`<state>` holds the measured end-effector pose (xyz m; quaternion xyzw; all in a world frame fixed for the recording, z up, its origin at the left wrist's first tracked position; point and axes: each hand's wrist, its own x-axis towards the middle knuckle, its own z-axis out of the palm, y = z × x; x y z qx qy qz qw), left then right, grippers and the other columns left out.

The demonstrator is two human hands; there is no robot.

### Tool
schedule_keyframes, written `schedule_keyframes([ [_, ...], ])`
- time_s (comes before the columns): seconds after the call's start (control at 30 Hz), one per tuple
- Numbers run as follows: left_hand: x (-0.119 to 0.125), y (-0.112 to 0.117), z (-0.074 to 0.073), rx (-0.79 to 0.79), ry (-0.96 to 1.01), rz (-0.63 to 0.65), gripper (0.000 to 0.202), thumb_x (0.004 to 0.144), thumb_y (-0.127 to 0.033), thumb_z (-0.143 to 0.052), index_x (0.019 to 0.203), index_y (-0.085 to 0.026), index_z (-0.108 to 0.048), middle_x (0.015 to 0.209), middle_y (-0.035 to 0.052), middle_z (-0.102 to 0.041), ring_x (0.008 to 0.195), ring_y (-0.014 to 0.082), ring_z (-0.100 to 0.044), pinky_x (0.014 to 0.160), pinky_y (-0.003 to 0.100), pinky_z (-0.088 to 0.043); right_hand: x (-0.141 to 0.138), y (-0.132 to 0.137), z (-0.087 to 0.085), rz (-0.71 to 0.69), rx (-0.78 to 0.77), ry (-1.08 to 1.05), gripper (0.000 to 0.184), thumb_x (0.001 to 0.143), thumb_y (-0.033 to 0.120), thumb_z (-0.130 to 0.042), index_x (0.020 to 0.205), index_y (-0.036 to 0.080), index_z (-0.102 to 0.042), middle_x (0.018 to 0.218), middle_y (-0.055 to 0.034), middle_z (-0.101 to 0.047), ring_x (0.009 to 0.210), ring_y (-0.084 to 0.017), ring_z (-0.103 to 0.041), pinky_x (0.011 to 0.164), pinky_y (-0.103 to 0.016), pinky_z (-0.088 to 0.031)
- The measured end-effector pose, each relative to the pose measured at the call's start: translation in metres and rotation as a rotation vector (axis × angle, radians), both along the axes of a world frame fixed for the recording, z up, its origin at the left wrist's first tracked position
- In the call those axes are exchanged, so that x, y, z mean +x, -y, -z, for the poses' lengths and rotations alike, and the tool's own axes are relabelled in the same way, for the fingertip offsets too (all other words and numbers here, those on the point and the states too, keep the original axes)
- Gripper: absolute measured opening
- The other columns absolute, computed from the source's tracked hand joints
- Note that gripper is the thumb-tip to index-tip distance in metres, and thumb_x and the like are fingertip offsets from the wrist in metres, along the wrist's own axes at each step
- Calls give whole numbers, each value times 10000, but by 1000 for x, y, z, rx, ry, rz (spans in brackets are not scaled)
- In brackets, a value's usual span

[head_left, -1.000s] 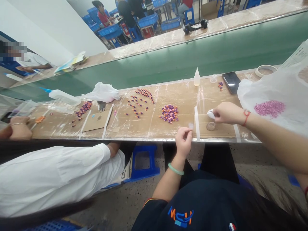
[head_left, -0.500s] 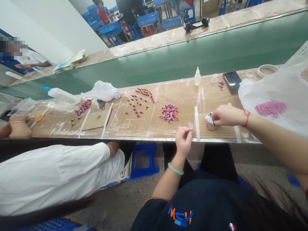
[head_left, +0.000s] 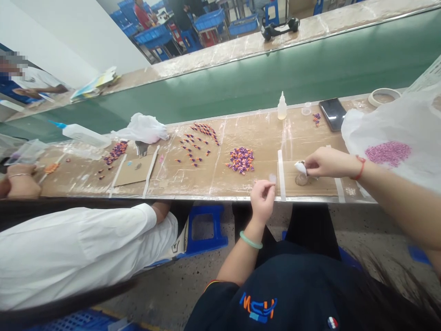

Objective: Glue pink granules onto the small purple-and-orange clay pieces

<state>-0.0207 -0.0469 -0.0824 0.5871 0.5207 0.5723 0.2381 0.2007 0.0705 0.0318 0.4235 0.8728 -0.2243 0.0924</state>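
Note:
My right hand point(head_left: 322, 162) pinches a small white object point(head_left: 300, 167), perhaps a folded scrap, just above a small clear cup point(head_left: 301, 179) on the cardboard. My left hand point(head_left: 263, 195) hovers at the table's front edge, thumb and fingertips pressed together. Whatever it may hold is too small to make out. A small translucent patch point(head_left: 272, 178) shows just beyond its fingertips. Farther to the left lies a heap of small purple-and-orange pieces point(head_left: 241, 160), with more such pieces point(head_left: 195, 146) spread in rows beyond it.
A white plastic bag point(head_left: 358, 133) carries pink bits at the right, near a black phone point(head_left: 332, 114) and a tape roll point(head_left: 384, 97). A dropper bottle point(head_left: 282, 106) stands toward the back. White tape strips point(head_left: 281, 177) cross the cardboard. A co-worker in a white sleeve point(head_left: 113, 230) sits at left.
My right hand has risen slightly with the white object, and more of the clear cup shows under it. My left hand stays nearly in place. The whole view has shifted a little.

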Motion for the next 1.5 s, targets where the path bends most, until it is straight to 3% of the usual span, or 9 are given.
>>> schedule_keyframes([
  [0.13,0,0,-1,7,3,2,117,916,-209,-591,868,-190,-697,827,42,-666,744,162,-617,674,288,-496,-10,0,6,-5,32,5,195,774,261,-543,596,183,-556,629,-27,-629,583,-143,-492,584,-288,-309],
  [0.3,-1,0,1,10,8,-4,113,909,-195,-594,872,-190,-700,833,42,-671,753,162,-623,677,286,-498,-6,-9,6,23,113,-26,278,877,283,-453,690,185,-634,719,-57,-661,652,-172,-526,627,-299,-320],
  [0.53,0,0,2,6,13,-3,113,908,-197,-592,868,-192,-697,846,48,-685,769,170,-630,700,303,-503,-7,7,5,-124,15,-78,279,872,273,-487,719,196,-707,829,-62,-703,776,-196,-600,697,-315,-371],
  [0.67,0,0,1,6,12,-9,113,911,-205,-593,865,-195,-697,843,48,-684,768,171,-632,704,306,-506,-11,3,12,-45,-16,-96,210,832,348,-592,757,195,-715,906,-54,-725,838,-206,-624,710,-310,-389],
  [0.77,0,1,1,3,7,-12,114,910,-208,-594,865,-197,-699,838,49,-686,766,173,-632,700,310,-508,-11,-6,18,20,-74,-110,255,792,434,-656,716,193,-685,824,-33,-722,772,-187,-622,667,-291,-396],
  [0.9,0,0,2,6,8,-18,112,907,-209,-596,864,-194,-699,843,50,-687,766,172,-632,698,307,-507,-5,-14,19,50,-154,-137,242,774,427,-658,680,204,-677,720,-1,-706,683,-157,-609,638,-269,-402],
  [1.07,0,0,2,13,10,-11,119,912,-205,-587,872,-194,-699,830,46,-676,759,169,-630,674,294,-504,7,-9,15,190,-26,-197,293,854,429,-547,751,194,-688,774,-41,-716,724,-173,-599,677,-290,-408],
  [1.3,0,0,0,4,-9,-11,129,918,-225,-588,868,-192,-702,846,52,-680,767,169,-630,691,298,-507,-2,-3,20,127,-105,-170,266,753,451,-664,657,204,-683,736,-15,-716,687,-168,-596,621,-276,-384],
  [1.5,-1,0,1,3,-13,-16,126,918,-222,-586,874,-194,-700,834,49,-671,756,168,-626,675,292,-503,2,-8,15,216,-85,-162,272,823,435,-600,729,201,-700,699,-13,-697,674,-158,-601,649,-267,-408],
])
